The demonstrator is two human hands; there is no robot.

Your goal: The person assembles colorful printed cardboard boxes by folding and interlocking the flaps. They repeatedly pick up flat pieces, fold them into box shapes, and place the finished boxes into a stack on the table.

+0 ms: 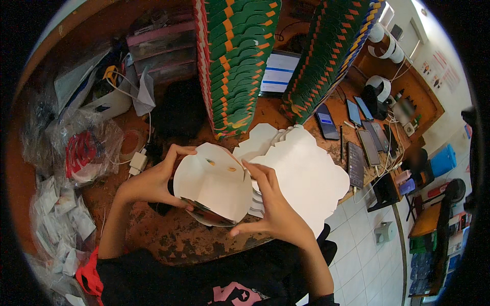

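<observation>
A small folded paper box, white inside with coloured print on its outside, is held up over the desk with its open side facing me. My left hand grips its left wall, fingers at the upper edge and thumb near the lower edge. Against the right wall lie the fingers of my right hand, its thumb at the lower right corner. Just behind and to the right is a pile of flat white paper box blanks with scalloped edges, partly covered by my right hand.
Two tall stacks of nested green printed boxes rise at the back, a lit screen between them. Several phones and cables lie to the right. Plastic bags and a white charger are on the left.
</observation>
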